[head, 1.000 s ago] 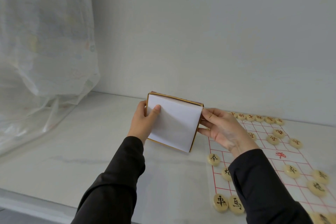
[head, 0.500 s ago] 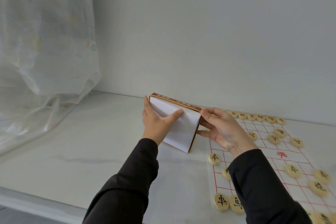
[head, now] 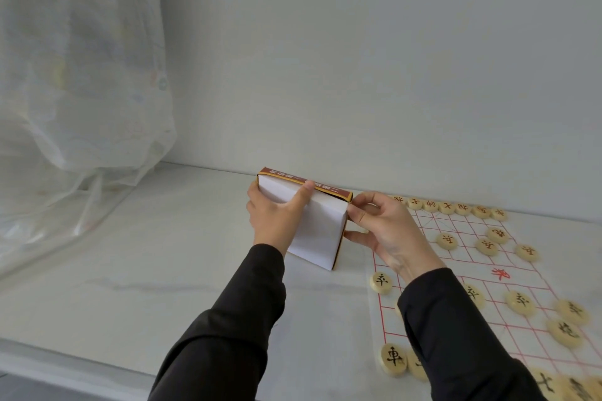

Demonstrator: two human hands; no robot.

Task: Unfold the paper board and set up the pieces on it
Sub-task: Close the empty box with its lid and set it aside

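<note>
Paper board (head: 469, 257) lay flat and unfolded on the bench (head: 163, 254), right side: red grid, with pale round pieces (head: 520, 302) on it and a row along the far edge. Box (head: 312, 231), white face with brown-gold edges, stood tilted on the bench just left of the board. Edge print too blurred to read. Right sleeve hid part of the near-left pieces; the frame cut off the near-right ones. Left hand (head: 277, 221): grip held the box's left side, thumb across the white face, fingers hidden behind. Right hand (head: 387, 231): grip pinched the box's right edge

The box (head: 321, 238) is matt card, the board (head: 518, 273) paper, the pieces (head: 380, 282) smooth wood
</note>
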